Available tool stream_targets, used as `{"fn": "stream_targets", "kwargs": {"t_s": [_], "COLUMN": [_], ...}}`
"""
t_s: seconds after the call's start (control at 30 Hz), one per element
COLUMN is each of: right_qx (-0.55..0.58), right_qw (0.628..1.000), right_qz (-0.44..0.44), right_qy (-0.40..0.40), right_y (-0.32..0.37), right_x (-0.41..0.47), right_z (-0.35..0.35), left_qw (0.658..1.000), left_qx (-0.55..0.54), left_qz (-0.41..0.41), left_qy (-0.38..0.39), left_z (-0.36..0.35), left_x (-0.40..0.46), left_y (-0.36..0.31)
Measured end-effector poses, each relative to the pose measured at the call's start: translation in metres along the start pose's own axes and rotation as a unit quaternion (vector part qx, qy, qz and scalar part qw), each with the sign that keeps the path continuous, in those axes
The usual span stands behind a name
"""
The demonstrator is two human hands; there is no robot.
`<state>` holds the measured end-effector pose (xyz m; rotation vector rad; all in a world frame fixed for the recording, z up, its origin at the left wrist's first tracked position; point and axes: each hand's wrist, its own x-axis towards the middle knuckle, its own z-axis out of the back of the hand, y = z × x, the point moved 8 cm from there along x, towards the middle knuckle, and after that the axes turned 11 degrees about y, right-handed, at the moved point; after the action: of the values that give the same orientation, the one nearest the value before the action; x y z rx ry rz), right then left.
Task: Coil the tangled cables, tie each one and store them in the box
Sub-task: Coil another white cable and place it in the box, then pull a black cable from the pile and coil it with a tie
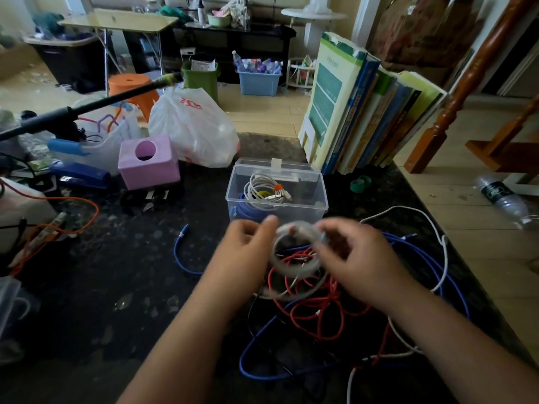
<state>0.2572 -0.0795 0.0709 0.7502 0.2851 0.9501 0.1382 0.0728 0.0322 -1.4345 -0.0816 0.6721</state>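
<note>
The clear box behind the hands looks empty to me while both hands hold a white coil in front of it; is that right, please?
Not quite. The head view shows the clear box already holds a coiled white cable and a blue cable. Both hands, left hand and right hand, do hold the white coil.

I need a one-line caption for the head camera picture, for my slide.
Both hands hold a coiled white cable before a clear plastic box.

Daylight brightens the far floor (262, 106) while the dark tabletop (116, 287) stays dim. Both hands — left hand (248, 246), right hand (350, 255) — smear with motion blur. Wide-angle distortion bends the edges — the books (364, 112) lean.
</note>
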Motion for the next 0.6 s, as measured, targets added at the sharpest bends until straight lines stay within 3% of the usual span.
{"fn": "stream_targets", "kwargs": {"t_s": [0.07, 0.2, 0.47, 0.6], "right_qx": [0.036, 0.029, -0.169, -0.132], "right_qw": [0.996, 0.985, 0.959, 0.974], "right_qz": [-0.062, -0.142, -0.215, -0.184], "right_qy": [-0.048, -0.096, 0.076, -0.027], "right_y": [-0.019, -0.048, -0.073, -0.063], "right_x": [0.032, 0.104, 0.155, 0.132], "right_z": [0.025, 0.055, 0.021, 0.032], "left_qw": [0.998, 0.999, 0.991, 0.973], "left_qx": [-0.035, -0.013, 0.131, 0.218], "left_qz": [-0.005, 0.021, 0.01, -0.006], "left_qy": [-0.059, -0.038, 0.041, 0.073], "left_z": [0.025, 0.031, 0.004, -0.005], "left_x": [0.007, 0.013, 0.013, 0.01], "left_y": [0.003, 0.019, 0.021, 0.02]}}
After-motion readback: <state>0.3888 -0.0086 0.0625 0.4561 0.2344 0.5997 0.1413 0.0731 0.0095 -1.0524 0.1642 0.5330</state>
